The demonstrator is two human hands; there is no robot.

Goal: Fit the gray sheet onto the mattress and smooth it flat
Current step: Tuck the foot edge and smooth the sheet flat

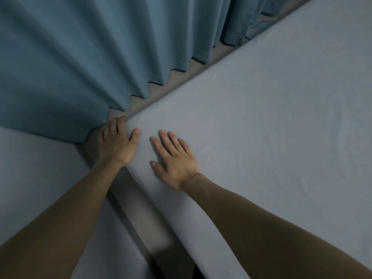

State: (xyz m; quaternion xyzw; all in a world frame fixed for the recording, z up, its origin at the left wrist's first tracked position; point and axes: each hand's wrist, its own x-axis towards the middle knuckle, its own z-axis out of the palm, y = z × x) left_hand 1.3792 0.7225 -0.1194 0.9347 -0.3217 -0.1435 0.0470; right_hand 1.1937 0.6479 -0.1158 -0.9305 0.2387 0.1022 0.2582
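The left hand (115, 142) curls over the mattress corner, thumb on top, fingers pressing the gray sheet (261, 127) down the side. The right hand (174, 160) lies flat, fingers spread, on the taut sheet. Blue curtains (80, 57) hang behind. The left fingertips are hidden past the edge.

Bedroom in home: sheeted mattress (261, 117) beside long blue pleated curtains (70, 57) reaching floor

Smooth matt cloth gray sheet (251, 121)
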